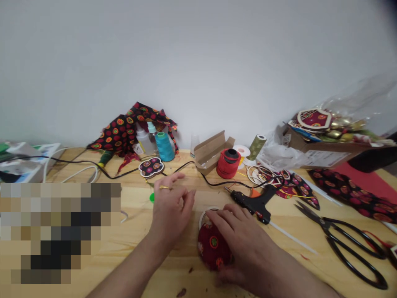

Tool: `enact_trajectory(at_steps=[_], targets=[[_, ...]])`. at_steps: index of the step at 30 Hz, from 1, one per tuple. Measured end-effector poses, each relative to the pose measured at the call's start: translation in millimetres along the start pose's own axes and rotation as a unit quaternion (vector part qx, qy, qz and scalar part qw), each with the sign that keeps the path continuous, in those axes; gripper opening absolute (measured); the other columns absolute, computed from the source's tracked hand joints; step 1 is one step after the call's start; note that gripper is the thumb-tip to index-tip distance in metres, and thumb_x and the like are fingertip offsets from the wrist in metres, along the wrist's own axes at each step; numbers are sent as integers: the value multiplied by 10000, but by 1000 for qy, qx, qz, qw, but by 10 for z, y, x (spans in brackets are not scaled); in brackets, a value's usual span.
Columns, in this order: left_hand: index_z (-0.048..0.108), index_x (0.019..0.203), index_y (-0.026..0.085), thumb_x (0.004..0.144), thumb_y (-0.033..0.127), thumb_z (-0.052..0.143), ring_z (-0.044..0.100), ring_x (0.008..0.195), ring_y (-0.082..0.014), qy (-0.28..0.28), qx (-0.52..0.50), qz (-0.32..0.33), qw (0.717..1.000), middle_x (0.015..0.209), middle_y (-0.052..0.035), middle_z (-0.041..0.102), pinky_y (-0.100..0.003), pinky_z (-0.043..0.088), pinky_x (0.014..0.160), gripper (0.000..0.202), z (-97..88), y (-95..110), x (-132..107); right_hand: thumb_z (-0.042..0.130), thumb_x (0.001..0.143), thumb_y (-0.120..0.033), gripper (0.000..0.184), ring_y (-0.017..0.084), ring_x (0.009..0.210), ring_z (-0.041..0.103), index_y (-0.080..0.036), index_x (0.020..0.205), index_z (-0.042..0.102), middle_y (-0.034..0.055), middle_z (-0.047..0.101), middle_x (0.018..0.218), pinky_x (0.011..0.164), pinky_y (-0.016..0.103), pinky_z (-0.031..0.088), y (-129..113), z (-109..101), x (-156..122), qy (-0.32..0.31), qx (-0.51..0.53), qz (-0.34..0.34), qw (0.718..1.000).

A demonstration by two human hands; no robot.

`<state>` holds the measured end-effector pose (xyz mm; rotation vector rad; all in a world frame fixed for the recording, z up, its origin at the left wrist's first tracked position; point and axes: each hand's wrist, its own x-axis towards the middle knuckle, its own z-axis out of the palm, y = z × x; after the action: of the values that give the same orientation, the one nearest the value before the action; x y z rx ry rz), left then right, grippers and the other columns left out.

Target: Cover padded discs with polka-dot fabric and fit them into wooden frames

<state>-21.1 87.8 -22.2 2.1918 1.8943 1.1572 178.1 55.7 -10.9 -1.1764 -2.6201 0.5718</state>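
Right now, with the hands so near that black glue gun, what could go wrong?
The glue gun lies just beside the right hand, which rests on the red fabric round; if hot, its tip could burn a finger. The black cord runs behind the left hand, so a reach might snag it. The scissors lie to the right, blades bare.

Gold ring [164, 187] on left hand [172, 205]

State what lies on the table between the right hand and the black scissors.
In the head view, a thin white stick lies slantwise on the bare wood between the right hand and the scissors.
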Motion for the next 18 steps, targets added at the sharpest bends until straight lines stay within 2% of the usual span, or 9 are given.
enact_trajectory(at_steps=[1, 3, 5, 7, 9, 10, 12, 14, 18], targets=[[578, 619, 209, 862, 271, 522, 609, 953, -252, 9, -6, -9, 1000, 870, -77, 689, -410, 419, 892, 257, -3, -2, -1, 876, 545, -404, 905, 306, 1091, 449, -180, 1319, 465, 89, 571, 1227, 982, 489, 384, -10, -6, 9, -7, 5, 2, 1000], [650, 851, 209, 868, 283, 529, 614, 688, -185, 6, -21, -29, 999, 650, 11, 632, -316, 468, 709, 143, -4, -1, -17, 835, 599, -389, 838, 311, 1097, 448, -170, 1321, 470, 98, 574, 1218, 991, 491, 375, -27, -18, 19, -15, 10, 2, 1000], [616, 1115, 189, 890, 287, 503, 527, 483, -147, -9, -48, -43, 998, 498, 78, 523, -259, 433, 547, 271, -3, 11, -40, 788, 642, -380, 786, 314, 1107, 442, -161, 1326, 470, 106, 574, 1216, 1001, 491, 362, -36, -24, 19, -11, 5, -5, 1000], [593, 1180, 151, 890, 281, 484, 576, 551, -153, -26, -83, -42, 995, 590, 37, 611, -263, 458, 589, 336, -7, 34, -52, 753, 668, -385, 764, 312, 1116, 435, -155, 1337, 463, 111, 570, 1225, 1002, 487, 352, -35, -20, 14, 13, -4, -18, 1000], [661, 1031, 154, 883, 285, 472, 648, 742, -176, -56, -117, -29, 991, 836, -53, 715, -281, 494, 706, 274, -16, 60, -48, 712, 705, -381, 742, 313, 1145, 416, -152, 1357, 442, 118, 552, 1265, 1002, 490, 339, -23, -7, 7, 42, -17, -31, 998], [680, 950, 165, 886, 294, 464, 663, 793, -182, -76, -129, -24, 988, 906, -69, 730, -279, 503, 729, 260, -20, 71, -43, 690, 724, -367, 729, 317, 1165, 403, -151, 1369, 430, 121, 542, 1285, 1001, 494, 334, -14, 0, 5, 52, -24, -34, 998], [693, 880, 188, 904, 310, 438, 686, 788, -179, -113, -138, -23, 984, 895, -60, 751, -267, 522, 708, 285, -21, 85, -40, 655, 739, -326, 711, 330, 1199, 378, -140, 1382, 417, 130, 529, 1308, 1003, 509, 320, 10, 13, 7, 62, -36, -31, 997], [699, 925, 190, 907, 314, 429, 704, 796, -194, -140, -137, -30, 980, 882, -62, 764, -288, 536, 719, 297, -11, 84, -49, 640, 736, -300, 712, 333, 1206, 376, -133, 1388, 411, 133, 527, 1308, 1007, 509, 316, 32, 16, 16, 58, -38, -17, 997], [685, 1049, 155, 908, 305, 399, 711, 880, -237, -175, -123, -45, 976, 975, -111, 763, -361, 543, 787, 352, 22, 65, -79, 646, 747, -329, 740, 322, 1178, 418, -155, 1416, 382, 120, 539, 1305, 996, 500, 333, 46, -13, 31, 30, -29, 1, 999]])
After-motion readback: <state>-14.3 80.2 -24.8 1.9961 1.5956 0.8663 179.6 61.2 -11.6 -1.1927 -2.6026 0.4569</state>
